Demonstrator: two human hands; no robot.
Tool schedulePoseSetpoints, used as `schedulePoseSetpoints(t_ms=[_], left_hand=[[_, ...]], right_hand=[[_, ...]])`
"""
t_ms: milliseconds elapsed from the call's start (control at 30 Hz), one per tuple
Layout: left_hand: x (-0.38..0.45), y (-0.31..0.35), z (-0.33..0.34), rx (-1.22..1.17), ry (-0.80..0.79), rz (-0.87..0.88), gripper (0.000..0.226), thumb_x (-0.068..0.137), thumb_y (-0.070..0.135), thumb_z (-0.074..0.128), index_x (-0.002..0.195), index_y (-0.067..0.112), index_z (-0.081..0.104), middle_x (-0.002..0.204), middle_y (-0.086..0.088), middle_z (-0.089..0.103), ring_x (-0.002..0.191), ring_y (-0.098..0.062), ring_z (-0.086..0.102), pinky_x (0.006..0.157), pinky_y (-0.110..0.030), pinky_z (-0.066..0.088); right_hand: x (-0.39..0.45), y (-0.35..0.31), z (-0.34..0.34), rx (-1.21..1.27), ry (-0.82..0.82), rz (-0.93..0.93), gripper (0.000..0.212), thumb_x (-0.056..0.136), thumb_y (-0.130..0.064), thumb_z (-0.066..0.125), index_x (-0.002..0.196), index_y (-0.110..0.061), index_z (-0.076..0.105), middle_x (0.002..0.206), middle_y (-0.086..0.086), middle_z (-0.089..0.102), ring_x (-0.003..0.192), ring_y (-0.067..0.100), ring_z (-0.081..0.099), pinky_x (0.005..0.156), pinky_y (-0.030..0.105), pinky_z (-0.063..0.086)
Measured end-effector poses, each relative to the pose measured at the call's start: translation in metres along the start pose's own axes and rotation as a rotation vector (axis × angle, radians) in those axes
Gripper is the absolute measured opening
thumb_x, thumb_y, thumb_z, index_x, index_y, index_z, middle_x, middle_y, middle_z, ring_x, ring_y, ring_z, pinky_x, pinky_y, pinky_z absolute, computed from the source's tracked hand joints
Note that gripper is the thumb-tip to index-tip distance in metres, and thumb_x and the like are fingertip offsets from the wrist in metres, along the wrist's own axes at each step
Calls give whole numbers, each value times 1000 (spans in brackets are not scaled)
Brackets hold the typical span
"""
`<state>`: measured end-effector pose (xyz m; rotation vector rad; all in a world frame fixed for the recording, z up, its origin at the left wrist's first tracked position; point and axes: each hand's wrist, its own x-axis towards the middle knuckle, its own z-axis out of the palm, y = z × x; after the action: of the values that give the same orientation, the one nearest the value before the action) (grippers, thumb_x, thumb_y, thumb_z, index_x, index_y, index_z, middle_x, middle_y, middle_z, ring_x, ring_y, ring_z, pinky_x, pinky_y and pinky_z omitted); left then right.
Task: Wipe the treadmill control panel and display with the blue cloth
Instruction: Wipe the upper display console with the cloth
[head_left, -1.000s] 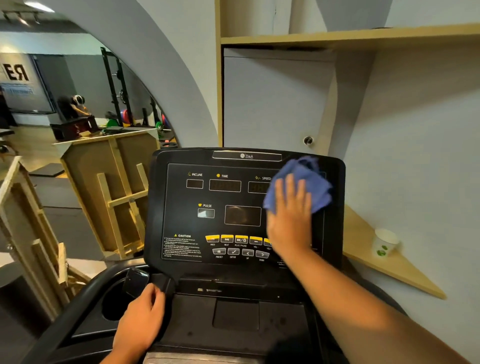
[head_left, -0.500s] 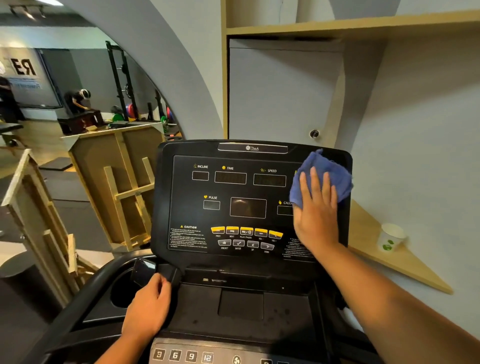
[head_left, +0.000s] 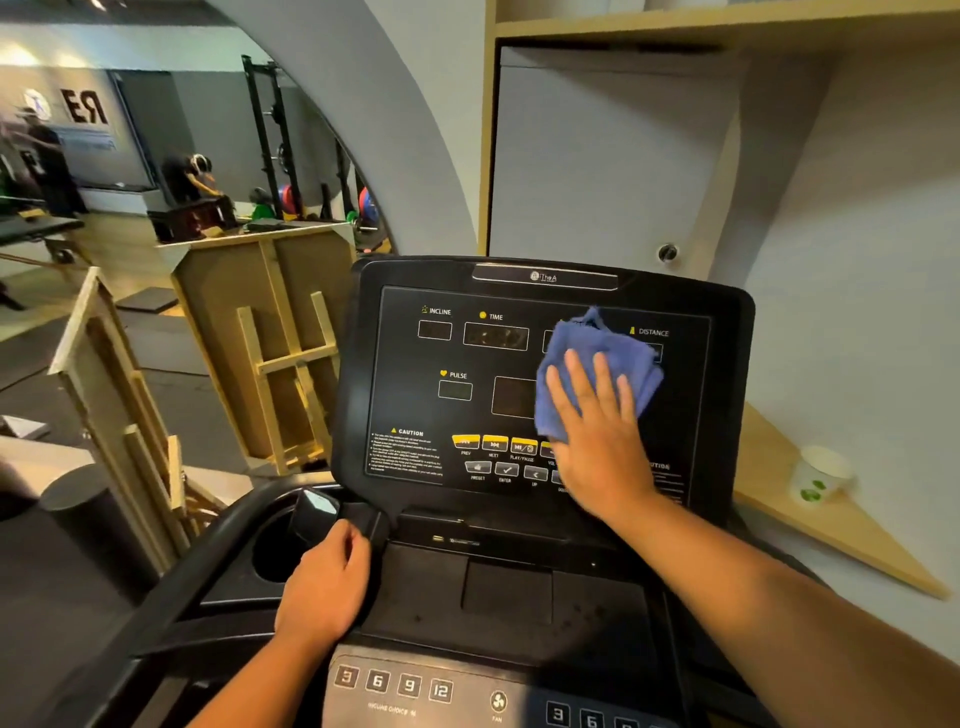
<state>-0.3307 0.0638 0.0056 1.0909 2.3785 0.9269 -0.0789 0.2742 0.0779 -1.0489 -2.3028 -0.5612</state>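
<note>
The black treadmill control panel (head_left: 415, 395) stands upright in front of me, with dark display windows and a row of yellow buttons. A crumpled blue cloth (head_left: 597, 358) lies flat against its right centre, over the speed window. My right hand (head_left: 597, 431) presses the cloth to the panel with straight, spread fingers. My left hand (head_left: 324, 587) curls round the black handle piece at the panel's lower left corner. A lower strip of numbered buttons (head_left: 395, 683) shows at the bottom edge.
A white paper cup (head_left: 821, 475) stands on a wooden corner shelf (head_left: 852, 535) right of the panel. Wooden frames (head_left: 280, 353) lean at the left. A round cup holder (head_left: 270, 551) sits beside my left hand. A grey wall is close behind.
My right hand slid the cloth from the panel's right edge back leftward and a little down, uncovering the distance label. The camera tilted lower. My left hand stayed on the handle.
</note>
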Motion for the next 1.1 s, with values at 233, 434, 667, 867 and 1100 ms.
schedulePoseSetpoints(t_ms=[233,434,667,867,1100], left_hand=[[-1,0,-1,7,8,15,25,106,36,43,85,26,53,82,4,68,75,-13,63,74,-39,49],[0,-2,-1,11,11,18,25,106,37,41,86,27,52,81,7,66,73,-9,60,69,-36,44],[-1,-3,-2,-1,13,37,25,106,36,41,86,26,52,78,4,67,72,-11,64,67,-36,50],[-3,-1,-5,-6,16,51,27,106,36,40,85,25,52,79,4,68,73,-12,65,70,-37,52],[-2,-1,-4,-4,12,21,25,105,37,40,85,26,52,78,3,68,74,-16,65,72,-39,52]], right_hand=[[10,18,-6,-77,-152,-514,71,89,-30,50,157,-23,31,166,3,23,154,27,13,120,46,16],[42,-30,-5,64,-17,-108,76,92,-29,56,159,-24,23,168,5,14,155,33,3,125,52,1],[-10,-41,18,-24,-291,-717,64,97,-38,47,157,-28,28,167,1,20,153,29,18,123,48,10],[95,-36,-16,-26,-142,-393,70,94,-34,54,158,-24,27,167,5,19,155,34,10,122,48,8],[62,-97,11,55,-208,-564,71,91,-37,59,156,-25,34,167,6,21,153,37,16,122,54,12]])
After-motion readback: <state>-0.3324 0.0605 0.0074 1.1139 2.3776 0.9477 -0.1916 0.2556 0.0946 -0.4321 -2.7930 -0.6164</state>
